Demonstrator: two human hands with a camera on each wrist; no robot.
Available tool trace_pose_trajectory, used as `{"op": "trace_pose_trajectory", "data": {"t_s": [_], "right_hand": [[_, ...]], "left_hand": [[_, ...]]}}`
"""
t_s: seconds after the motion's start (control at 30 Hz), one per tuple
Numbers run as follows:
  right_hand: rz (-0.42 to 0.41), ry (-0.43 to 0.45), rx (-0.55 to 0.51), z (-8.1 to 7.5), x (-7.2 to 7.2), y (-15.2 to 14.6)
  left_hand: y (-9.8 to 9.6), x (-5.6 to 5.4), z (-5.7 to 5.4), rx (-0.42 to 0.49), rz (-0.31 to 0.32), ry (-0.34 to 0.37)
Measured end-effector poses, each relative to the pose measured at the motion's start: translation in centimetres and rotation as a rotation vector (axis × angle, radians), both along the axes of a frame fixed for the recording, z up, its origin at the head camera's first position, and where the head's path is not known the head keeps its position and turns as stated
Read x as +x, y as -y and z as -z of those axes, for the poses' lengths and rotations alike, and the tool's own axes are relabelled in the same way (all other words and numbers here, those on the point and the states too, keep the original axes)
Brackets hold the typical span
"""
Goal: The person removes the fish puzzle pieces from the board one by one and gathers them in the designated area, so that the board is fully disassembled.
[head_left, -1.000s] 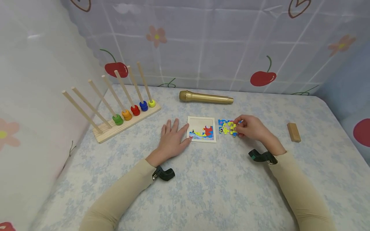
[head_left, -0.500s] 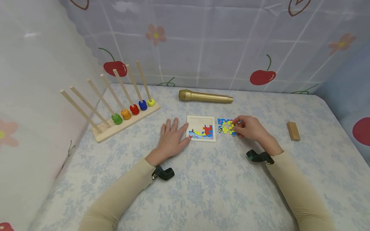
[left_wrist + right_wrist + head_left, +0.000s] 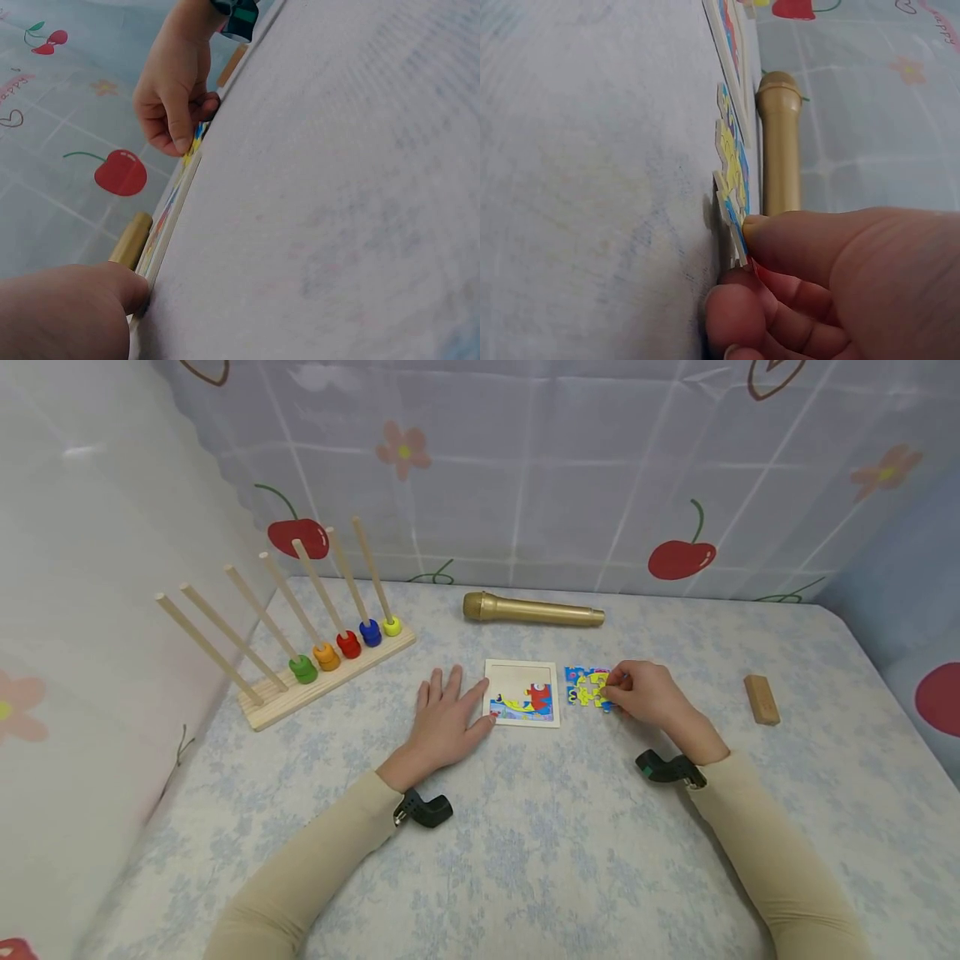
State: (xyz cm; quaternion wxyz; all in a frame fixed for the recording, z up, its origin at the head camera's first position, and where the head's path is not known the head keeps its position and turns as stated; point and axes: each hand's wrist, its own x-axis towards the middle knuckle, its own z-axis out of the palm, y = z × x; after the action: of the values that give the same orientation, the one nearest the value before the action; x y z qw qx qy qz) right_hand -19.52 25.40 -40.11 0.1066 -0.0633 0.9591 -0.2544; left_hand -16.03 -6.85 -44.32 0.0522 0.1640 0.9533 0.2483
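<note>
Right hand point(image 3: 647, 692): its thumb and fingers pinched a puzzle piece point(image 3: 735, 225) by the edge; the thumb lay on the printed face and fingers curled beneath, a hold that seemed chosen to leave the picture side uppermost.
Left hand point(image 3: 444, 727): it lay flat with fingers spread, holding nothing; thumb and forefinger touched the left side of the puzzle frame, probably to stop it sliding on the cloth.
Puzzle frame point(image 3: 556, 693): it sat between the hands, within easy reach of both; its lower part was filled with a yellow, red and blue picture, its upper part bare.
Loose pieces point(image 3: 583, 696): they lay just right of the frame, picture up, close together, presumably for easy comparison; the pinched piece was at their right edge.
Gold microphone point(image 3: 536, 611): it lay on its side beyond the frame, apart from the hands' work.
Peg stand point(image 3: 333, 677): it stood far left, coloured rings on five pegs, two pegs bare; apparently aside.
Wooden block point(image 3: 762, 700): it lay well right of the right hand, untouched.
</note>
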Motion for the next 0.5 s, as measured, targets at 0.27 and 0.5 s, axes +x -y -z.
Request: {"op": "trace_pose_trajectory", "data": {"t_s": [0.27, 0.5], "right_hand": [[0.001, -0.043, 0.005, 0.39, 0.17, 0.04], [-0.005, -0.056, 0.000, 0.57, 0.13, -0.10]], "left_hand": [[-0.05, -0.03, 0.09, -0.005, -0.004, 0.005], [-0.05, -0.10, 0.13, -0.013, -0.001, 0.006]]}}
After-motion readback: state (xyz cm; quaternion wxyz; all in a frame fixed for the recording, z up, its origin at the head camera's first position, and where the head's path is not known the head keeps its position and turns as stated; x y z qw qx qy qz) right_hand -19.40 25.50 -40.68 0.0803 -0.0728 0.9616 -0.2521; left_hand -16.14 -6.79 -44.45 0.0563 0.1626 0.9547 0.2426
